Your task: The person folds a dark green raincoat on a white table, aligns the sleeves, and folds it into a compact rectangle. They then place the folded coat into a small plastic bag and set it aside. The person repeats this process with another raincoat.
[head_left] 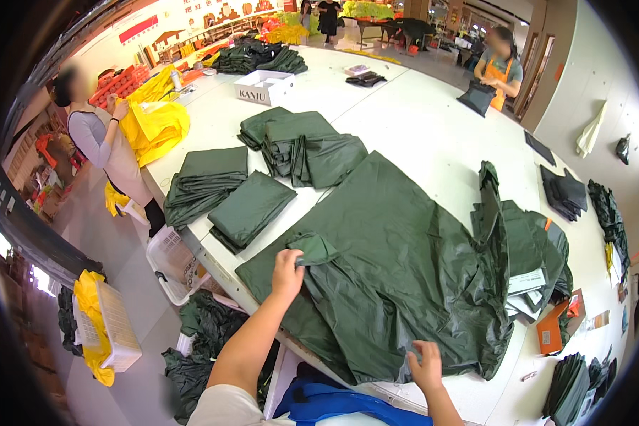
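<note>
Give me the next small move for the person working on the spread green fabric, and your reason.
Probably lay the bunched fold flat with the left hand: that hand seems to pinch it above the spread green fabric, which is creased between there and the right hand by the near edge, while the folded green piece beyond lies far flatter.

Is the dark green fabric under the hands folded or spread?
Mostly spread: the green fabric lies broad and wrinkled across the table, one flap turned up at the left hand.
</note>
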Available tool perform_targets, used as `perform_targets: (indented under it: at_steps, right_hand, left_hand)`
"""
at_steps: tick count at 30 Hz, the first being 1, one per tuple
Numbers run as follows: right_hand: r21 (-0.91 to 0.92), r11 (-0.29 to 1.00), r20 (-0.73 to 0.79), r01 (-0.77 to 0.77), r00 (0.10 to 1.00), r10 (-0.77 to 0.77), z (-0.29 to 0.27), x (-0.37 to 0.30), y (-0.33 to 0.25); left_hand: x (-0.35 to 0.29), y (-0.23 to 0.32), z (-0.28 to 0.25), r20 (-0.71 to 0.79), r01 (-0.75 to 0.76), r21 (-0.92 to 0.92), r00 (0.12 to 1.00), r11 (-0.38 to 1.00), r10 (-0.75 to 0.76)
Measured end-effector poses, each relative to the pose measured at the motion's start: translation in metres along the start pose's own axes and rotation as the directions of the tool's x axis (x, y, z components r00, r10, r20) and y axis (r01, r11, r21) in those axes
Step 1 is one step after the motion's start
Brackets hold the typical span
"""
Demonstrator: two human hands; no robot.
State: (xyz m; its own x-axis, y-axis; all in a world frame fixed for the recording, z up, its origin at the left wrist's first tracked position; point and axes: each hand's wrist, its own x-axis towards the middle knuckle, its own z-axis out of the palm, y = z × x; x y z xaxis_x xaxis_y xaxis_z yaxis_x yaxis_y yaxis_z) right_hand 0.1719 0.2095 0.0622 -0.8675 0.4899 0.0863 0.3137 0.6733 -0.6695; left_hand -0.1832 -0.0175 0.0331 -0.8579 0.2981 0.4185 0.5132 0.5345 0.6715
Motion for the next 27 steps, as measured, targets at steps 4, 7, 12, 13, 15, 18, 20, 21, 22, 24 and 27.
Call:
perform_targets:
  at_steps: [4,7,12,13,15,18,20,21,22,24,27]
  right_hand:
    - [0.855,0.336,0.367,-0.394,0.919,0.144,0.023,0.054,-0.054]
    - [0.862,-0.306,0.418,-0.404,0.908,-0.022,0.021,0.091,-0.088]
    - [0.835,-0.522,0.366,-0.177,0.887,0.283,-0.014,0.107,-0.122]
    - [0.833,-0.523,0.361,-0.179,0.893,0.269,-0.019,0.102,-0.122]
    - [0.841,-0.518,0.327,-0.156,0.91,0.256,-0.033,0.094,-0.128]
    - [0.834,-0.538,0.333,-0.12,0.888,0.319,-0.046,0.082,-0.132]
    - [0.828,-0.548,0.352,-0.117,0.869,0.347,-0.05,0.075,-0.134]
    - [0.824,-0.553,0.365,-0.12,0.86,0.356,-0.052,0.073,-0.135]
    - [0.816,-0.563,0.38,-0.132,0.857,0.349,-0.054,0.071,-0.137]
    - [0.799,-0.582,0.405,-0.152,0.852,0.333,-0.057,0.067,-0.14]
    - [0.771,-0.599,0.386,-0.218,0.908,0.166,-0.053,0.059,-0.12]
  left_hand:
    - [0.004,0.111,-0.022,0.149,-0.199,-0.3,0.956,0.933,0.252]
    - [-0.003,0.16,-0.034,0.185,-0.438,-0.564,0.759,0.7,0.624]
    - [-0.028,0.197,-0.03,-0.058,-0.346,-0.512,0.927,0.786,0.37]
    - [-0.045,0.199,-0.03,0.094,-0.021,-0.778,0.984,0.628,0.15]
    - [-0.059,0.209,-0.036,0.53,0.52,-0.829,0.848,0.207,-0.006]
    - [-0.06,0.225,-0.041,0.724,0.724,-0.69,0.689,0.007,0.023]
    - [-0.049,0.234,-0.044,0.777,0.774,-0.622,0.629,-0.116,0.028]
    - [-0.046,0.234,-0.044,0.797,0.795,-0.598,0.603,-0.102,0.027]
    - [-0.047,0.238,-0.043,0.778,0.773,-0.621,0.628,-0.133,0.021]
    - [-0.05,0.248,-0.043,0.735,0.722,-0.665,0.679,-0.192,0.008]
    - [-0.059,0.254,-0.048,0.688,0.702,-0.698,0.712,-0.142,0.139]
